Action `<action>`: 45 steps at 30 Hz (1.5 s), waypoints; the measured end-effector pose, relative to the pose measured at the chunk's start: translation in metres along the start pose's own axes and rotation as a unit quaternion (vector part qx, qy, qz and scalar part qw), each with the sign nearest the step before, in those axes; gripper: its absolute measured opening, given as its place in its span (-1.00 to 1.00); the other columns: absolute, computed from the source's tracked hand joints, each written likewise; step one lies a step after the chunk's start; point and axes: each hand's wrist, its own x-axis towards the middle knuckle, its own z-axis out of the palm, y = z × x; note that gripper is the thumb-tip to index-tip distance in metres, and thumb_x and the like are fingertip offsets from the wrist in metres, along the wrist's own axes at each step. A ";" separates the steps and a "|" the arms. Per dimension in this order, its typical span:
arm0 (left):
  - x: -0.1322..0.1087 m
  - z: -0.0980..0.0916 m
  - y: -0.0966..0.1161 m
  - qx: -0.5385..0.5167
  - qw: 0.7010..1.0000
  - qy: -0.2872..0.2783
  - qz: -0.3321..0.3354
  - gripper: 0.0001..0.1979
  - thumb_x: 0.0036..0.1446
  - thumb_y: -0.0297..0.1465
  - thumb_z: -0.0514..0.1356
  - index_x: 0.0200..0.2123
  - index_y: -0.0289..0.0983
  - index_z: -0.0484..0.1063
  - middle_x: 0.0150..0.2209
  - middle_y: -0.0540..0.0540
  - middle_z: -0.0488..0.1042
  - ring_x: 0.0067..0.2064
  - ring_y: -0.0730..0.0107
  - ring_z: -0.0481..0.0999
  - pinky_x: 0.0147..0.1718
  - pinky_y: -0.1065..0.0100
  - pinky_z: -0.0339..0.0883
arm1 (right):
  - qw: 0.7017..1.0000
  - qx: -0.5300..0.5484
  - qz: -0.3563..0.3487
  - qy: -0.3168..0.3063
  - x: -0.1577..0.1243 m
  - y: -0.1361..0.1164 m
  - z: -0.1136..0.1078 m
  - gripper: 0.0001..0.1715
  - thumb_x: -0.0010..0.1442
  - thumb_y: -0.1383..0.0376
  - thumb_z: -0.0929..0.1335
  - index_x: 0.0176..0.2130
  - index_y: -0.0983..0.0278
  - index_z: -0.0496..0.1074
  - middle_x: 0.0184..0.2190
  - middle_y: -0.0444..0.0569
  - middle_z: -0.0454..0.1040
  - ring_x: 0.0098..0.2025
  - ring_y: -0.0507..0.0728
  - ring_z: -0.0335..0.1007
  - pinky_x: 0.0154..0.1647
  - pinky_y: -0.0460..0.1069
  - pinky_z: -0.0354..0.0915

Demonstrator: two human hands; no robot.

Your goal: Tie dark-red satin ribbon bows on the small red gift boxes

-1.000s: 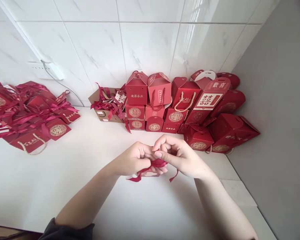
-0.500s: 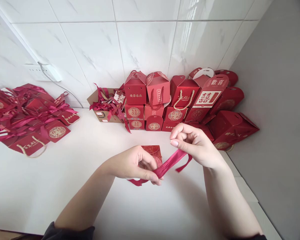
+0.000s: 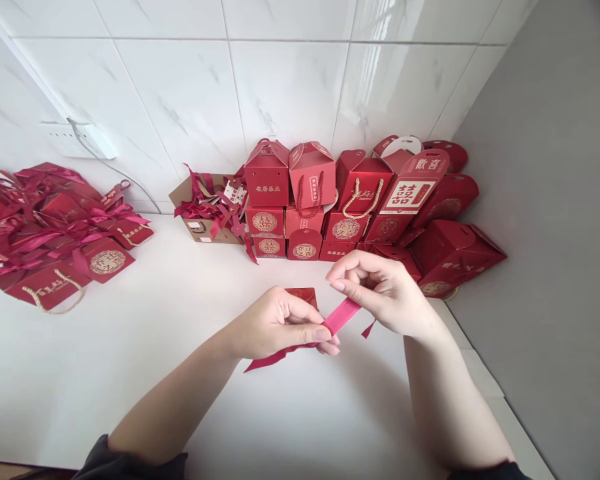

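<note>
A dark pink ribbon (image 3: 342, 315) stretches between my two hands above the table. My left hand (image 3: 283, 323) pinches it between thumb and fingers, and one loose end trails down to the left below that hand. My right hand (image 3: 375, 287) is closed on the other part of the ribbon, with its short end hanging beneath the palm. Behind my left hand a small red box (image 3: 304, 295) rests on the table, mostly hidden by the fingers.
Stacked red gift boxes (image 3: 265, 187) line the tiled wall and reach the grey panel (image 3: 540, 200) at right. Beside them stands an open cardboard box (image 3: 205, 230) of ribbons and tags. Ribbon-tied red boxes (image 3: 50, 283) are heaped on the white table (image 3: 145, 287) at left.
My left hand has slid slightly right along the ribbon, and my right hand has shifted slightly left. The taut stretch between them is shorter and flatter. The view has shifted slightly.
</note>
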 end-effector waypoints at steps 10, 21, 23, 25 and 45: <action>-0.004 -0.003 -0.004 0.037 0.980 -0.034 0.192 -0.83 0.15 -0.47 0.26 -0.23 -0.20 0.65 -0.29 -0.17 0.66 -0.27 0.24 0.65 -0.16 0.23 0.53 | 0.987 -0.040 -0.107 0.116 -0.006 0.008 -0.029 -0.96 0.20 0.32 0.41 -0.27 0.23 0.47 -0.61 -0.20 0.31 -0.61 -0.03 0.22 -0.62 -0.09 0.17; -0.008 -0.013 -0.004 0.003 0.935 -0.131 0.329 -0.65 0.05 -0.60 0.29 -0.09 -0.19 0.61 -0.32 -0.16 0.66 -0.28 0.18 0.67 -0.30 0.38 0.57 | 0.967 -0.076 -0.105 0.217 -0.010 0.017 -0.065 -0.90 0.13 0.25 0.46 -0.31 0.22 0.50 -0.66 -0.23 0.31 -0.68 -0.05 0.14 -0.70 -0.10 0.08; -0.016 -0.018 0.002 0.010 0.942 -0.144 0.304 -0.72 0.11 -0.56 0.26 -0.13 -0.20 0.61 -0.33 -0.16 0.66 -0.31 0.21 0.67 -0.34 0.40 0.55 | 0.946 -0.115 -0.117 0.281 -0.014 0.014 -0.074 -0.90 0.11 0.24 0.48 -0.33 0.20 0.51 -0.64 -0.19 0.33 -0.63 -0.02 0.17 -0.64 -0.06 0.11; -0.025 -0.024 0.011 0.027 0.962 -0.140 0.233 -0.81 0.19 -0.50 0.20 -0.20 -0.22 0.61 -0.34 -0.16 0.66 -0.41 0.30 0.65 -0.44 0.45 0.51 | 0.915 -0.148 -0.115 0.356 -0.022 0.012 -0.086 -0.89 0.10 0.23 0.48 -0.32 0.17 0.52 -0.59 -0.15 0.36 -0.58 0.02 0.19 -0.59 -0.03 0.11; -0.012 -0.026 0.013 0.274 0.945 0.172 -0.034 -0.74 0.19 -0.19 0.16 -0.34 -0.26 0.48 -0.53 0.02 0.45 -0.48 0.48 0.41 -0.49 0.46 0.27 | 0.984 -0.005 0.099 -0.148 0.017 0.016 0.018 -0.60 0.26 -0.01 0.29 -0.32 0.27 0.39 -0.47 -0.14 0.36 -0.42 0.03 0.27 -0.36 -0.06 0.22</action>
